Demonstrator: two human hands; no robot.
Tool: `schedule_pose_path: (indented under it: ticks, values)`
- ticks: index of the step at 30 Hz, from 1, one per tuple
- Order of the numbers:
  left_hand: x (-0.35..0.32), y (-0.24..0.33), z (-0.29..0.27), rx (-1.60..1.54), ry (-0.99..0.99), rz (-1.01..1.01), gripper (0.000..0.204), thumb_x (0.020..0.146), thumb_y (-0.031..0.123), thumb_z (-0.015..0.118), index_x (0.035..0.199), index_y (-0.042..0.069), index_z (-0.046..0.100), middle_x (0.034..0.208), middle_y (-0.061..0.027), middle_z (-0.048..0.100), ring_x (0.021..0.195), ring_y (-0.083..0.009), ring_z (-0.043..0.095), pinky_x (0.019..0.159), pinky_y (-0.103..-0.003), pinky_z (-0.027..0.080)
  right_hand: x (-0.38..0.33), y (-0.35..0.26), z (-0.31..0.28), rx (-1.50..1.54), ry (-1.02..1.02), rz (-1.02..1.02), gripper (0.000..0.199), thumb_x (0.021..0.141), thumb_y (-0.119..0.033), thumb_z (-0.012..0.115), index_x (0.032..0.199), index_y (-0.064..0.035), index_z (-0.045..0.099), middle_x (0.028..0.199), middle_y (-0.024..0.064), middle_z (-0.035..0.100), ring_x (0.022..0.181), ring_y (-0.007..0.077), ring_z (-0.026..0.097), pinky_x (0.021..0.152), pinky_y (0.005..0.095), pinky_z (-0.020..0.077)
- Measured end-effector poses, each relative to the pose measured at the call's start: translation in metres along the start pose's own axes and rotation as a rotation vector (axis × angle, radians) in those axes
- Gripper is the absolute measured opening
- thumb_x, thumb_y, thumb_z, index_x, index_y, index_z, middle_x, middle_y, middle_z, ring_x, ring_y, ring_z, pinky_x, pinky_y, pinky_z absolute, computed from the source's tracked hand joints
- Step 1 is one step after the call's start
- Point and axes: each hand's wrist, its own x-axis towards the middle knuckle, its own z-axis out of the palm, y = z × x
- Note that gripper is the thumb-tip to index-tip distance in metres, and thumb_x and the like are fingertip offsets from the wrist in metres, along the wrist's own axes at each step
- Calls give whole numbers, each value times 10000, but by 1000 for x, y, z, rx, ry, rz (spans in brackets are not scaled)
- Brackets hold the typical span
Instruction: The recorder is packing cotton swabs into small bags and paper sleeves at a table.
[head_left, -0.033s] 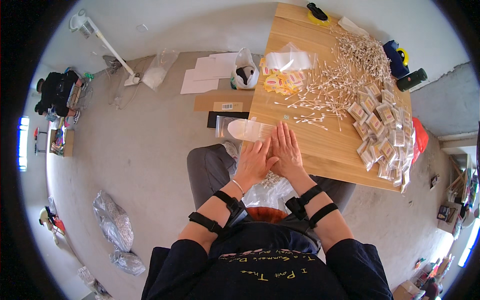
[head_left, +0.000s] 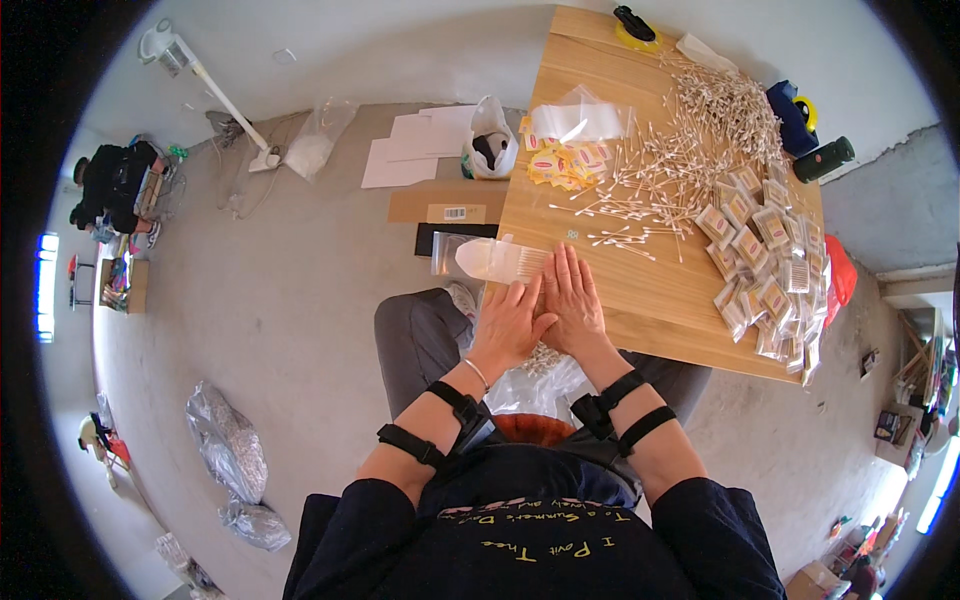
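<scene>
At the table's near left corner lies a small clear plastic bag (head_left: 490,260) with a row of cotton swabs (head_left: 527,263) inside, its flap end pointing left. My right hand (head_left: 572,300) rests flat, fingers straight and together, with the tips at the bag's right end. Beside it, my left hand (head_left: 508,325) has its fingers bent forward at the bag's lower edge and its thumb stretched across to the right hand. Neither hand is wrapped around anything. Part of the bag's right end is hidden by my fingers.
Loose cotton swabs (head_left: 725,110) cover the table's (head_left: 640,310) far right. Filled swab packs (head_left: 765,255) pile up at the right edge. Yellow printed cards (head_left: 565,162) and clear bags (head_left: 585,120) lie far left. A plastic bag of swabs (head_left: 540,380) sits on my lap.
</scene>
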Motion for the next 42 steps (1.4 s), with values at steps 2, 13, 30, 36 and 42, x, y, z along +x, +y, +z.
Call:
schedule_pose_path:
  ticks: [2, 13, 30, 36, 42]
  values:
    - [1, 0, 0, 14, 13, 6, 651, 935, 519, 476, 1354, 20, 463, 1055, -153, 556, 991, -337, 532, 906, -435, 406, 0, 0, 1, -5, 19, -4, 782, 831, -353, 508, 1456, 56, 276, 1556, 231, 197, 1469, 344, 154, 1198, 432, 102]
    - [5, -1, 3, 26, 78, 28, 651, 939, 509, 484, 1385, 37, 432, 1035, -148, 581, 957, -308, 561, 850, -416, 433, 2, -4, -5, -32, -100, 24, 721, 899, -342, 424, 1474, 54, 243, 1569, 231, 159, 1478, 346, 110, 1199, 443, 76]
    - [12, -2, 1, -42, 73, 24, 685, 939, 524, 474, 1371, -5, 424, 1101, -192, 609, 1000, -360, 587, 889, -455, 442, 1, -3, -2, 32, -80, 19, 749, 890, -359, 444, 1483, 44, 224, 1573, 232, 145, 1479, 355, 91, 1196, 456, 72]
    - [20, -3, -2, -93, 12, -26, 645, 940, 469, 504, 1354, -19, 427, 1126, -216, 621, 991, -391, 604, 861, -468, 468, 0, -4, -1, 91, -3, 6, 747, 881, -367, 463, 1476, 35, 256, 1562, 244, 177, 1473, 360, 125, 1194, 457, 85]
    - [19, -1, -3, -69, 15, -6, 581, 940, 391, 522, 1350, -13, 434, 1135, -210, 620, 1012, -379, 601, 874, -463, 462, 1, -3, -2, 61, -22, 14, 762, 872, -383, 475, 1472, 37, 265, 1561, 246, 178, 1474, 357, 125, 1193, 454, 91]
